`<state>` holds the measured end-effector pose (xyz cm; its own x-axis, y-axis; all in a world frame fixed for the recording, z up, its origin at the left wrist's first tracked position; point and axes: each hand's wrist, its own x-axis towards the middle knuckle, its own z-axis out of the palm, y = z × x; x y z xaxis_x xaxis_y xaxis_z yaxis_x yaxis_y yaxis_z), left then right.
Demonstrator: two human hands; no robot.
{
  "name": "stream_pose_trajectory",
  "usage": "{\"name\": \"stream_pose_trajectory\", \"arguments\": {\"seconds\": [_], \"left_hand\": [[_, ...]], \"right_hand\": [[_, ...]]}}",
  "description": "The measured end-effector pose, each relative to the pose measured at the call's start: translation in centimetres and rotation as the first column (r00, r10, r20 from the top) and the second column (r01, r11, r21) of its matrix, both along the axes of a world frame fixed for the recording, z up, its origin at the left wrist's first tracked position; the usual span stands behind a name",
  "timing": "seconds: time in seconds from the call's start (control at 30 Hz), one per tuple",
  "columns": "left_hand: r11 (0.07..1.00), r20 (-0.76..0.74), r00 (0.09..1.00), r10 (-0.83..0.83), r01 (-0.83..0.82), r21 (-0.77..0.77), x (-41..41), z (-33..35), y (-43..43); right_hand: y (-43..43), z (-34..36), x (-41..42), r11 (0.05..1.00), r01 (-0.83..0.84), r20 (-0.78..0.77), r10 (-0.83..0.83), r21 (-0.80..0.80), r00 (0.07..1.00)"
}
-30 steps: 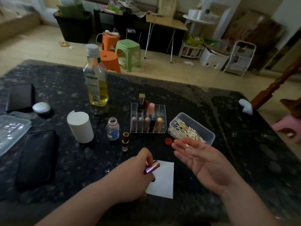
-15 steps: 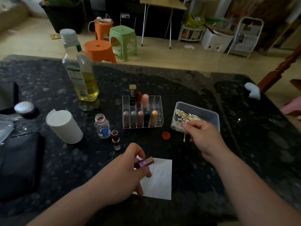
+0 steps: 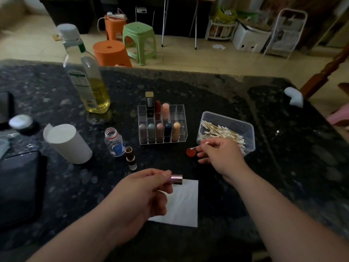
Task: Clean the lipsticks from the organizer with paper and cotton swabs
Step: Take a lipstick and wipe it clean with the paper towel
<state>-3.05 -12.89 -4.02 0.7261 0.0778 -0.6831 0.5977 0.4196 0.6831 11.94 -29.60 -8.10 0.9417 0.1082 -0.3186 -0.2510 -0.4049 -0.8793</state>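
Left hand (image 3: pixel 143 191) grasps a pink metallic lipstick tube (image 3: pixel 177 179) between thumb and fingers, over the far edge of the paper (image 3: pixel 183 205). Tube long axis: left–right, free end pointing right. Right hand (image 3: pixel 221 157) pinches one cotton swab (image 3: pixel 197 147) at the near-left corner of the swab box (image 3: pixel 226 118); swab tip points left. Key relation: tube lies near and left of the swab tip, apart from it, axes roughly parallel. Judgement: the right hand should move, bringing the swab near-left to the tube's free end. Organizer (image 3: pixel 180 118) stands beyond both hands, with the remaining lipsticks (image 3: pixel 159 130) upright in it
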Motion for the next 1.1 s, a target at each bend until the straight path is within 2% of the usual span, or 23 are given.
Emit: {"name": "stream_pose_trajectory", "arguments": {"seconds": [0.1,0.23,0.43,0.57,0.67,0.8,0.9,1.1], "left_hand": [[0.998,-0.03,1.0,-0.005,0.003,-0.066,-0.4,0.0,-0.1],[0.996,-0.045,0.999,-0.007,0.003,-0.094,-0.5,0.2,0.0],[0.988,-0.084,0.996,0.017,-0.029,-0.149,-0.5,0.0,0.3],[0.986,-0.103,0.995,0.017,-0.033,-0.161,-0.5,-0.1,0.2],[0.983,-0.102,0.995,0.015,-0.033,-0.178,-0.4,-0.2,0.2],[0.973,-0.085,0.996,0.023,-0.042,-0.228,-0.3,-0.2,0.3],[0.962,-0.087,0.995,0.051,-0.072,-0.262,-0.2,-0.3,0.5],[0.87,-0.042,0.995,0.094,-0.103,-0.482,-0.4,0.1,0.7]], "right_hand": [[0.3,-0.8,0.0,0.999,0.049,-0.036,-0.049,-0.023,0.998],[0.5,-1.0,-0.1,0.984,0.051,-0.062,-0.062,-0.169,0.996],[0.8,-0.5,-0.1,0.979,0.068,-0.171,-0.101,-0.19,0.98],[0.8,-0.4,-0.1,0.975,0.048,-0.182,-0.089,-0.219,0.979],[0.7,-0.2,-0.1,0.977,0.048,-0.127,-0.075,-0.206,0.989],[0.4,0.0,-0.3,0.976,0.036,0.06,-0.023,-0.216,0.998],[0.3,0.0,-0.5,0.971,0.024,0.137,0.009,-0.237,0.991],[0.3,0.2,-0.6,0.976,0.035,0.205,0.01,-0.216,0.979]]}}
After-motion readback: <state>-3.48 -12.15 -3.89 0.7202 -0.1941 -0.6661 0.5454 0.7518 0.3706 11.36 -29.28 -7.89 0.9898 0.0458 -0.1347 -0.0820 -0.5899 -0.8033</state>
